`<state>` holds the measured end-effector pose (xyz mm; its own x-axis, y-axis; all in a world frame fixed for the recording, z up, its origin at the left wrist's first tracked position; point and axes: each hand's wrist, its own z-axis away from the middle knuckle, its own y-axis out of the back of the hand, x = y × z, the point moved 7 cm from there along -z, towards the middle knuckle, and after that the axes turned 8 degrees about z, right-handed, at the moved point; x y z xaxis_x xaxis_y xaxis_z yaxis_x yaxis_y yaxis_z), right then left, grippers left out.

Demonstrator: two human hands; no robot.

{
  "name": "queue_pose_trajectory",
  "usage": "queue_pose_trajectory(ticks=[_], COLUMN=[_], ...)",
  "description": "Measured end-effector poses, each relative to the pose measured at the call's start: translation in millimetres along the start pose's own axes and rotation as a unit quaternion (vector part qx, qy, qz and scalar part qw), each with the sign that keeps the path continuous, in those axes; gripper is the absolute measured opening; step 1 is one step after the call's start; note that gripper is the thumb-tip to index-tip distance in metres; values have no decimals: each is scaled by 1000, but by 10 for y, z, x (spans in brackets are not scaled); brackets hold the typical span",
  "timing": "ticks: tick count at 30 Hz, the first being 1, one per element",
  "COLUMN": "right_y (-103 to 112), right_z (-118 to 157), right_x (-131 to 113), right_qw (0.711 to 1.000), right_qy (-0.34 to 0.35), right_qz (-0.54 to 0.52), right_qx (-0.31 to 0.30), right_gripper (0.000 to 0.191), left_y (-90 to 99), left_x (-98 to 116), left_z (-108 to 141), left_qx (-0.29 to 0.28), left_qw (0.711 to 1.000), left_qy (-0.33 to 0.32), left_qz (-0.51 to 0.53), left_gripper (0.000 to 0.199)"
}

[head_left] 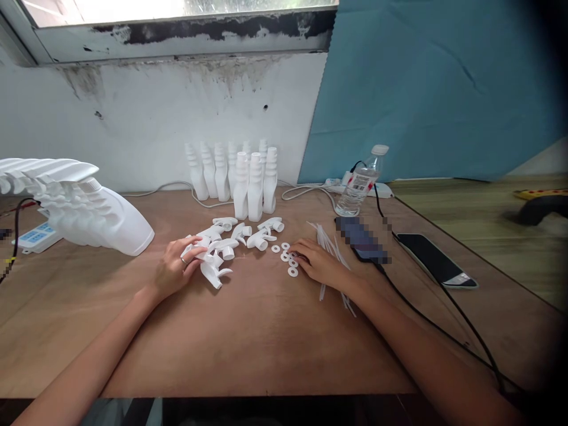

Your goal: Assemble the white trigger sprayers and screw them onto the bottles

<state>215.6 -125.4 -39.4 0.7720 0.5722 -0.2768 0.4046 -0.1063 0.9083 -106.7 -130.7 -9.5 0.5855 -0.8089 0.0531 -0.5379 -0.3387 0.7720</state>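
Note:
My left hand (176,265) is at the left side of a pile of white trigger spray heads (226,247), its fingers curled round one of them. A ring is on one finger. The loose spray heads lie in different directions on the wooden table. My right hand (319,263) reaches from the right onto a small group of flat white ring washers (293,271). Its fingertips are bent down and pressed at one washer, which they partly hide. Thin white plastic tubes (326,244) lie under and beside the right wrist.
White bottles (255,186) stand upright near the wall. More white bottles (119,219) lie in a row at left. A clear water bottle (358,184), a power strip (384,190), two phones (437,260) and black cables (426,319) occupy the right of the table (248,349).

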Motion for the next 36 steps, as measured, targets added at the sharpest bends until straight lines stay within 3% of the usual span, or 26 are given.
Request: queue_pose_trajectory(ticks=[3, 6, 8, 12, 17, 21, 23, 27, 30, 36], right_y=[6, 17, 38, 148, 276, 242, 189, 126, 131, 171], right_z=[0, 1, 0, -1, 6, -11, -21, -25, -21, 10], right_x=[18, 16, 3, -101, -356, -544, -619, -718, -791, -900], right_qw=[1000, 1000, 999, 997, 980, 969, 966, 963, 963, 966], right_qy=[-13, -11, -12, -8, 7, 4, 4, 6, 26, 76], right_qz=[2, 20, 30, -18, -151, -218, -235, -254, -253, -222], right_qx=[4, 11, 22, 75, 130, 121, 103, 89, 90, 108], right_gripper=[18, 18, 17, 17, 17, 14, 13, 14, 13, 18], left_y=[70, 22, -108, -502, -676, -660, -613, -606, -665, -742], left_x=[200, 512, 702, 896, 1174, 1233, 1236, 1121, 1028, 986], left_z=[-79, -155, -201, -296, -406, -433, -419, -367, -335, -314], left_qx=[28, 33, 11, -62, -64, -71, -49, -7, -3, -29], left_qw=[999, 995, 990, 975, 979, 974, 969, 949, 934, 907], left_qy=[-18, -61, -61, 18, -116, -110, -96, -18, 36, 76], left_qz=[5, 71, 130, 214, 155, 187, 223, 315, 356, 413], left_gripper=[37, 41, 42, 44, 26, 24, 25, 31, 37, 45])
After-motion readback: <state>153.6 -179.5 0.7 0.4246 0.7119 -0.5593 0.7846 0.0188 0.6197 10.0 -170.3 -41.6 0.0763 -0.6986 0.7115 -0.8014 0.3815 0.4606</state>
